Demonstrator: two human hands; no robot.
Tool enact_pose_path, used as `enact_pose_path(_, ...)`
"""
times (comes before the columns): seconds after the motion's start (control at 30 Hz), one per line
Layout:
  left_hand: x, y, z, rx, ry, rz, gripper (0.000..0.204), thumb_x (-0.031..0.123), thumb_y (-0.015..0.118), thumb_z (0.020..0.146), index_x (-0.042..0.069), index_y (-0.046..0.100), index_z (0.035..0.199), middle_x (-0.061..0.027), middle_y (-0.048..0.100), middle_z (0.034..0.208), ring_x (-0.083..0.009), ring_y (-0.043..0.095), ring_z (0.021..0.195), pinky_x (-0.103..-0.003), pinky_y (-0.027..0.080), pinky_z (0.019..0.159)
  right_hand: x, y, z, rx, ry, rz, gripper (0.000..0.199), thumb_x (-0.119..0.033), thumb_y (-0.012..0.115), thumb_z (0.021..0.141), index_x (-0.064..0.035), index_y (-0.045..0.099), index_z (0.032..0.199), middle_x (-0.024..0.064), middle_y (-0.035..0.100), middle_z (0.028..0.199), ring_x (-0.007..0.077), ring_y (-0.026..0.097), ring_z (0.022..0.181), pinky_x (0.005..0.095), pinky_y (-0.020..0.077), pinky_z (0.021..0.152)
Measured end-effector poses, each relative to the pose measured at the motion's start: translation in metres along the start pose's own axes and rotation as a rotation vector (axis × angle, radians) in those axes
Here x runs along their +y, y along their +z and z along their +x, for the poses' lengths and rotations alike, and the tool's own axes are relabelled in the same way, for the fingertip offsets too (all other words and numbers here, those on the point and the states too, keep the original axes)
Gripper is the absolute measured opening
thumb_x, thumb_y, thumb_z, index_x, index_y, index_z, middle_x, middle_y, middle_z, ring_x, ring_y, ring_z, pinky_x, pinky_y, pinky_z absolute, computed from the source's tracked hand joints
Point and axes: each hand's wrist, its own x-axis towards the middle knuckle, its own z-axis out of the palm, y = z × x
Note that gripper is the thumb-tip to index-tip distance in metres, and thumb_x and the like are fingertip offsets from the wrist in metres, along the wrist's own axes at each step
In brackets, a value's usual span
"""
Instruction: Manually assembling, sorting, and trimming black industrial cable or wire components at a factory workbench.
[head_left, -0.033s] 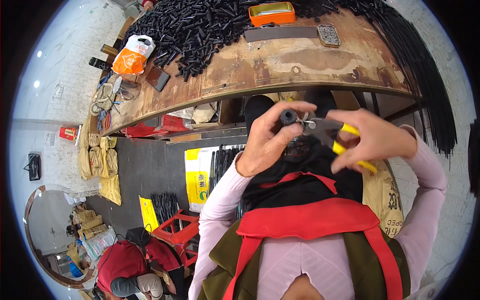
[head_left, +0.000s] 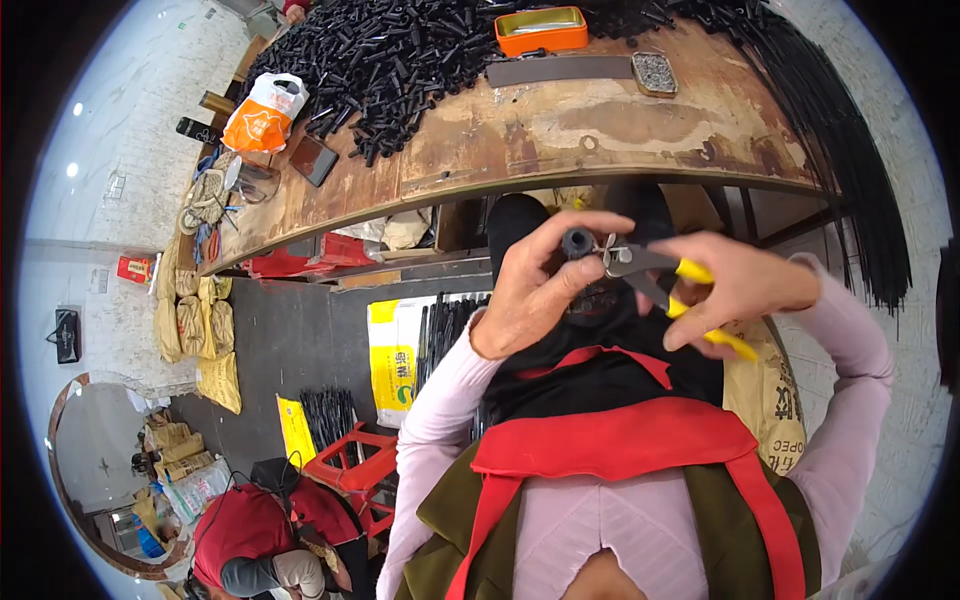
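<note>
Wood makes up the big brown table [head_left: 600, 130] that runs across the far side. On its far left part lies a huge heap of short black tubes [head_left: 400, 50]. Long thin black rods [head_left: 850, 150] hang over its right end. Under the table, on the dark floor, a white and yellow sack [head_left: 395, 355] stands a little left of the middle, with black rods poking out of its top. A tan sack [head_left: 775, 410] with dark print sits on the right, just behind the person's right arm. More tan sacks [head_left: 195, 320] are piled far off on the left by the wall. A red crate [head_left: 350, 470] stands near, low on the left. An orange and white plastic bag [head_left: 265, 115] sits on the left part of the table. An orange tray [head_left: 540, 30] rests on the far side, and a small red box [head_left: 133, 268] hangs on the left wall.

The left hand [head_left: 530, 290] is closed around one short black tube [head_left: 577, 243], with its round end poking out above the fingers. The right hand [head_left: 735, 285] grips yellow-handled pliers [head_left: 660, 275]. The grey tip of the pliers touches the tube's end. Both hands are close together, near the person's chest, below the table edge.
</note>
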Motion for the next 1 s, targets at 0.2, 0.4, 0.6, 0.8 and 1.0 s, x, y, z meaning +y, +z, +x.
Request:
enact_pose_path(0.2, -0.004, 0.006, 0.010, 0.110, 0.005, -0.013, 0.034, 0.023, 0.060, 0.097, 0.002, 0.058, 0.124, -0.0032, 0.060, 0.107, -0.0087, 0.051, 0.091, -0.023, 0.043, 0.081, 0.017, 0.009, -0.001, 0.689, -0.454, -0.661, 0.036, -0.018, 0.070, 0.085, -0.0017, 0.052, 0.111, 0.0162, 0.059, 0.099, 0.0302, 0.064, 0.078, 0.0383, 0.0510, 0.066)
enact_pose_path(0.4, -0.008, -0.009, 0.008, 0.083, 0.050, -0.031, 0.037, 0.026, 0.060, 0.098, 0.001, 0.057, 0.124, -0.0055, 0.060, 0.114, -0.0107, 0.053, 0.096, -0.024, 0.043, 0.085, -0.002, -0.006, -0.006, 0.052, -0.022, 0.035, 0.039, -0.007, 0.070, 0.081, 0.0009, 0.048, 0.113, 0.0119, 0.059, 0.072, 0.0265, 0.064, 0.059, 0.0346, 0.0495, 0.056)
enact_pose_path(0.6, -0.010, -0.011, 0.006, 0.008, -0.019, -0.083, 0.035, 0.026, 0.059, 0.098, 0.001, 0.058, 0.122, -0.0024, 0.058, 0.107, -0.0088, 0.051, 0.093, -0.024, 0.043, 0.083, 0.010, 0.011, -0.007, 0.319, -0.159, -0.293, 0.041, -0.006, 0.067, 0.081, 0.0026, 0.046, 0.116, 0.0150, 0.058, 0.099, 0.0281, 0.063, 0.091, 0.0370, 0.0495, 0.076)
enact_pose_path(0.8, -0.014, -0.016, 0.009, 0.116, 0.039, -0.075, 0.038, 0.031, 0.060, 0.097, 0.002, 0.060, 0.122, 0.0014, 0.056, 0.098, -0.0065, 0.046, 0.083, -0.020, 0.039, 0.074, -0.008, 0.000, 0.004, 0.112, 0.092, 0.170, 0.030, -0.001, 0.060, 0.086, 0.0033, 0.048, 0.113, 0.0145, 0.063, 0.075, 0.0216, 0.062, 0.057, 0.0301, 0.0494, 0.054)
enact_pose_path(1.0, -0.018, -0.015, 0.014, 0.047, 0.013, -0.113, 0.037, 0.030, 0.060, 0.098, 0.002, 0.060, 0.122, 0.0025, 0.056, 0.094, -0.0049, 0.046, 0.081, -0.020, 0.038, 0.071, 0.036, 0.022, 0.011, 0.225, -0.148, 0.092, 0.034, -0.014, 0.061, 0.087, 0.0031, 0.048, 0.113, 0.0112, 0.061, 0.067, 0.0194, 0.061, 0.050, 0.0299, 0.0481, 0.050)
